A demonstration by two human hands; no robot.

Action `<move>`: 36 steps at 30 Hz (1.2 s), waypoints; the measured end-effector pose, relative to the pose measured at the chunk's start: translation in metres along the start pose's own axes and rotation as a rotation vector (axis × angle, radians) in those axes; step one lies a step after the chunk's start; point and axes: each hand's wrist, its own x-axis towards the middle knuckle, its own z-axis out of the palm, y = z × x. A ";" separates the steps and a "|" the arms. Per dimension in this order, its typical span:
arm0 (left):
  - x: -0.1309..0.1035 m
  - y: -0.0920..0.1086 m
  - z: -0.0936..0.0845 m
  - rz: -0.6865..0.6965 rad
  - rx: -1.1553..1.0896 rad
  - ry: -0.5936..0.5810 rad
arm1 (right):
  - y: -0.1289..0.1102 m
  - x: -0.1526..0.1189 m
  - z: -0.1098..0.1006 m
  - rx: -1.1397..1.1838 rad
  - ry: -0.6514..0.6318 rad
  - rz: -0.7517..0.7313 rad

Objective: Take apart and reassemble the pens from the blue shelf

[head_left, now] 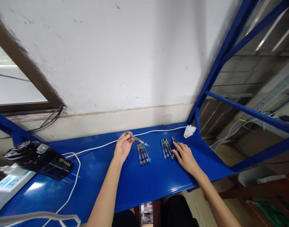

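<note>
My left hand [122,147] holds a grey pen [138,139] by its rear end, tip pointing right, just above a row of several pens [143,153] lying side by side on the blue shelf [135,179]. My right hand [185,155] rests flat on the shelf, fingers touching the right side of a second group of pens [167,148]. One dark pen [173,139] lies at that group's right edge by my fingertips.
A crumpled white tissue [189,130] sits at the shelf's back right corner. A white cable [97,146] runs along the back. A black device [38,157] and a white power strip [9,186] lie at the left. Blue frame posts [220,56] rise on the right.
</note>
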 end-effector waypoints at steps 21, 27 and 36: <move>0.004 -0.012 -0.002 -0.044 -0.190 0.121 | -0.013 -0.004 -0.010 0.040 -0.093 -0.125; 0.002 -0.013 0.002 -0.060 -0.175 0.083 | -0.022 -0.001 -0.007 0.148 -0.003 -0.084; -0.001 -0.021 0.002 -0.101 -0.130 0.009 | -0.128 0.084 0.033 0.736 -0.075 -0.071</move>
